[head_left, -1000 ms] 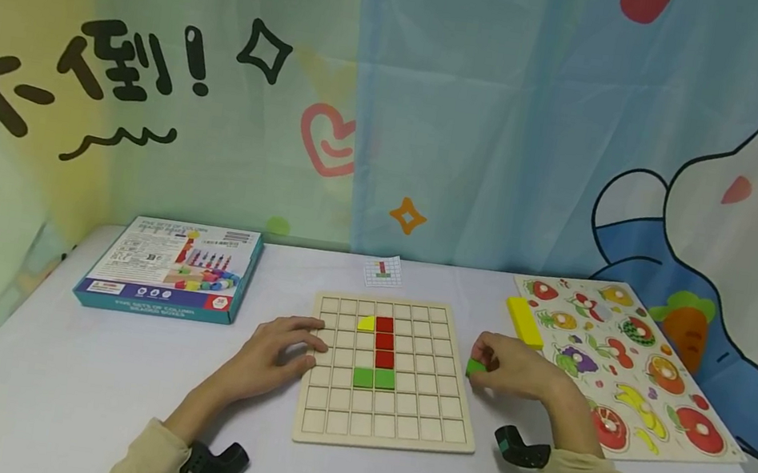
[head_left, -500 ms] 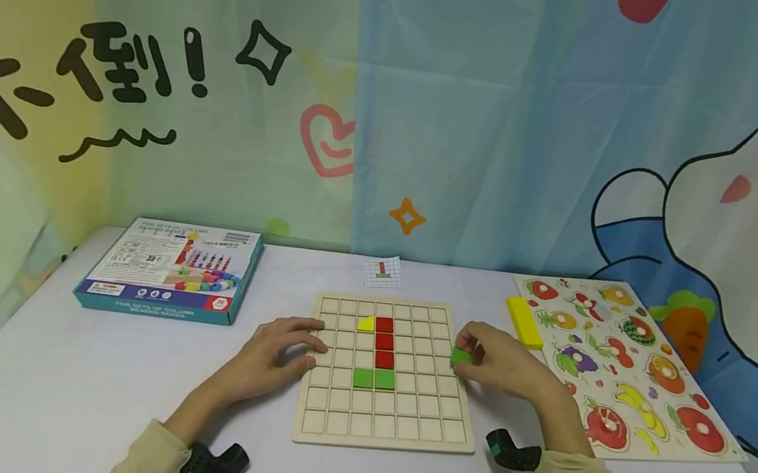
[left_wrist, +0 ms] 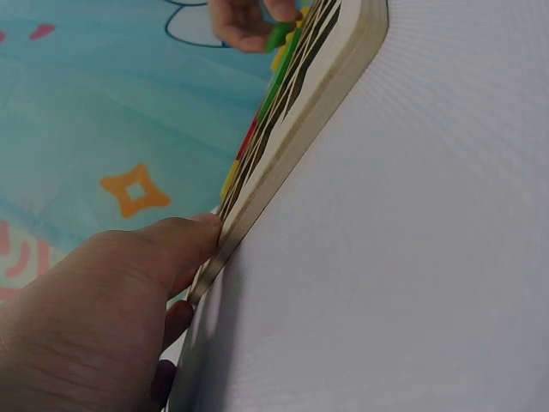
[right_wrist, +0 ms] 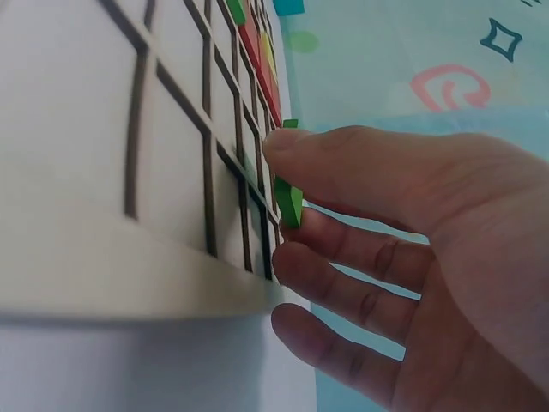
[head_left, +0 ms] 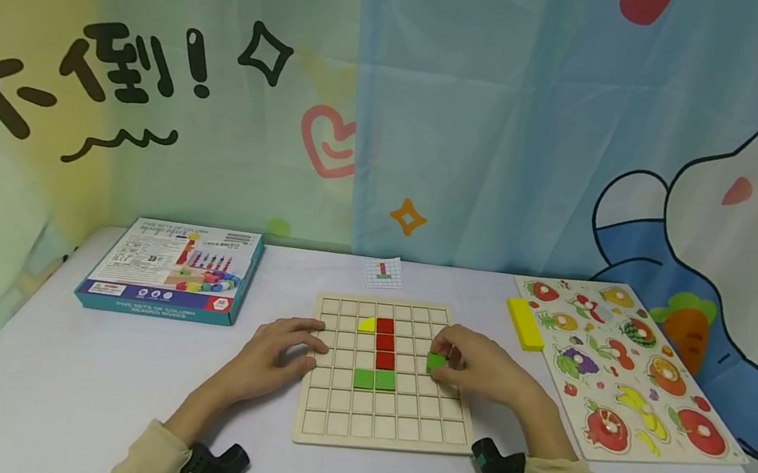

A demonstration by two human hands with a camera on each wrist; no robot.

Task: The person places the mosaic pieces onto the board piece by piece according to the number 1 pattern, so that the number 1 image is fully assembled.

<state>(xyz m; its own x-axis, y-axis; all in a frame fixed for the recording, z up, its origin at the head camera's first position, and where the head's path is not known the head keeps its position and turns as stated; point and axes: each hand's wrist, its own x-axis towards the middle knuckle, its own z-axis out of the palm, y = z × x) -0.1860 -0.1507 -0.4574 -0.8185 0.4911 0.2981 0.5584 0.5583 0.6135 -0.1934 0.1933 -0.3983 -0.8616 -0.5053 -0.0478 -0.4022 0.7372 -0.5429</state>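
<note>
In the head view a wooden grid board (head_left: 383,429) lies on the table. Three red tiles (head_left: 385,342) form a column on it, with a yellow tile (head_left: 367,324) left of the topmost one and two green tiles (head_left: 375,380) side by side below. My left hand (head_left: 275,351) rests its relaxed fingertips and thumb against the board's left edge. Over the right part of the grid, my right hand (head_left: 487,367) pinches a green square tile (head_left: 435,362) between thumb and fingers. In the right wrist view that tile (right_wrist: 290,202) is tilted on edge, its remaining fingers extended loosely below.
A small printed pattern card (head_left: 384,272) lies behind the board. To the left is a flat teal-edged box (head_left: 163,271). A yellow block (head_left: 524,324) sits beside a fruit picture board (head_left: 650,380) at the right. A printed curtain (head_left: 482,122) hangs behind the table.
My right hand has carried the green tile leftward, from beside the board's right edge to over its right columns. My left hand has stayed at the board's left edge.
</note>
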